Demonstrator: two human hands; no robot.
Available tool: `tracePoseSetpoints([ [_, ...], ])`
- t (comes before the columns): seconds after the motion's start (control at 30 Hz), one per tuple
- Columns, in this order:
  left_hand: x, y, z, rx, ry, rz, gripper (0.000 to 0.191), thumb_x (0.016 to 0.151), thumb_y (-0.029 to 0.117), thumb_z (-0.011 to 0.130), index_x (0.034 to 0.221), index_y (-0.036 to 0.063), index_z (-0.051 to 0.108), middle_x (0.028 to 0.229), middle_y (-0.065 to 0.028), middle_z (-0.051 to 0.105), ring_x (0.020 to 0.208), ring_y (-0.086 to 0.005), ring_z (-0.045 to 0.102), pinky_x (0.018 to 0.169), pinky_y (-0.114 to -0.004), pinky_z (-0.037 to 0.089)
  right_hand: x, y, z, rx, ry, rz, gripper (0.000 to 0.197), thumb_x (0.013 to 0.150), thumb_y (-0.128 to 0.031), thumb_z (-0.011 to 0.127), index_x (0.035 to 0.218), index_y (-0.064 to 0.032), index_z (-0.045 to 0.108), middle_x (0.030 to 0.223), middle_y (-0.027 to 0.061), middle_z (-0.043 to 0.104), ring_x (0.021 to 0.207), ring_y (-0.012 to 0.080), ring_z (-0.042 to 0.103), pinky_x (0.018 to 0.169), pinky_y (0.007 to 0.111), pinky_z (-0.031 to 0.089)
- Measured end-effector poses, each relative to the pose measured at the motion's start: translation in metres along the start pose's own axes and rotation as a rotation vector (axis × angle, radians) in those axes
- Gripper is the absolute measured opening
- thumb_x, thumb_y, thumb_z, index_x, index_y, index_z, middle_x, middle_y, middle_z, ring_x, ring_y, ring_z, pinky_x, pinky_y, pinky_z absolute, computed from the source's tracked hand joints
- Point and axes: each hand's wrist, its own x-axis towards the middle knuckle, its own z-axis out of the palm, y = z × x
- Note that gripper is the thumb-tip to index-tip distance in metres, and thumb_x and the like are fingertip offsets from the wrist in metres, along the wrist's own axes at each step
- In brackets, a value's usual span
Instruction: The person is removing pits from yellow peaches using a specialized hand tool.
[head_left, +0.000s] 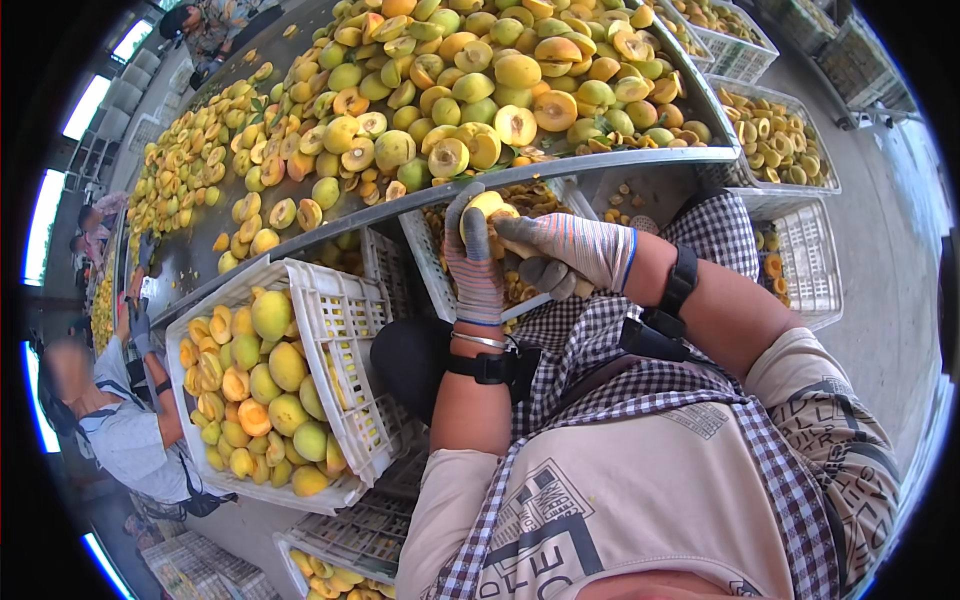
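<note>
My left hand (474, 259), in a striped knit glove with grey fingertips, holds a yellow stone fruit half (486, 204) just below the metal table rim. My right hand (559, 247), gloved alike, grips a tool with a light wooden handle (583, 286); its working end is at the fruit and is hidden by the fingers and fruit. Beneath both hands sits a white plastic crate (431, 262) with small fruit pieces in it. Beyond the rim, the metal table (360, 219) bears a large heap of yellow-green fruit, many cut in half.
A tilted white crate (337, 375) full of fruit stands at my left. More fruit crates (814, 247) line the floor at right, and another (289, 551) sits low at left. A co-worker (127, 420) is at the left; another person (217, 34) is at the far table side.
</note>
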Motion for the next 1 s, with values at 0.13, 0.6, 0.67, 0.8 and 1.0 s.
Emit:
tracePoseSetpoints([
  [0.13, -0.005, -0.006, 0.004, 0.002, 0.084, 0.083, 0.042, 0.092, 0.038, 0.052, 0.119, 0.0053, 0.052, 0.116, -0.0099, 0.054, 0.104, -0.0199, 0.053, 0.092, -0.034, 0.045, 0.008, 0.01, -0.005, 0.4, -0.169, 0.032, 0.04, 0.09, -0.049, 0.051, 0.083, -0.0095, 0.047, 0.054, -0.004, 0.042, 0.035, 0.0013, 0.034, 0.029, 0.015, 0.025],
  [0.6, -0.001, -0.015, 0.006, 0.361, 0.209, 0.177, 0.051, 0.092, 0.044, 0.049, 0.127, 0.0073, 0.045, 0.122, -0.0093, 0.049, 0.107, -0.021, 0.051, 0.094, -0.035, 0.043, 0.029, 0.063, -0.106, -1.601, 0.504, -0.216, 0.037, 0.09, -0.04, 0.051, 0.11, -0.0106, 0.06, 0.087, 0.0082, 0.061, 0.082, 0.0167, 0.059, 0.072, 0.029, 0.045],
  [0.67, 0.001, -0.01, 0.027, 0.291, 0.133, 0.024, 0.051, 0.093, 0.042, 0.049, 0.13, 0.0077, 0.043, 0.124, -0.0091, 0.049, 0.107, -0.0205, 0.051, 0.093, -0.033, 0.044, 0.015, 0.07, -0.101, -1.0, 0.549, -0.112, 0.036, 0.09, -0.038, 0.052, 0.112, -0.0104, 0.059, 0.092, 0.0092, 0.061, 0.086, 0.018, 0.058, 0.076, 0.032, 0.045],
  [0.8, 0.001, 0.016, 0.124, 0.147, -0.218, -0.242, 0.065, 0.092, 0.049, 0.046, 0.14, 0.009, 0.029, 0.124, -0.0101, 0.048, 0.099, -0.0175, 0.056, 0.084, -0.032, 0.049, 0.012, 0.09, -0.106, -0.483, 0.485, -0.148, 0.034, 0.091, -0.033, 0.054, 0.116, -0.01, 0.057, 0.102, 0.0111, 0.062, 0.096, 0.0206, 0.057, 0.084, 0.037, 0.044],
  [1.0, 0.015, 0.012, 0.188, 0.233, -0.734, -0.005, 0.079, 0.086, 0.024, 0.065, 0.145, 0.0071, 0.016, 0.14, -0.0173, 0.035, 0.119, -0.0271, 0.047, 0.1, -0.036, 0.038, -0.002, 0.073, -0.107, -0.861, 0.516, -0.291, 0.038, 0.095, -0.029, 0.044, 0.128, -0.0097, 0.047, 0.125, 0.0125, 0.05, 0.112, 0.0201, 0.049, 0.096, 0.033, 0.04],
])
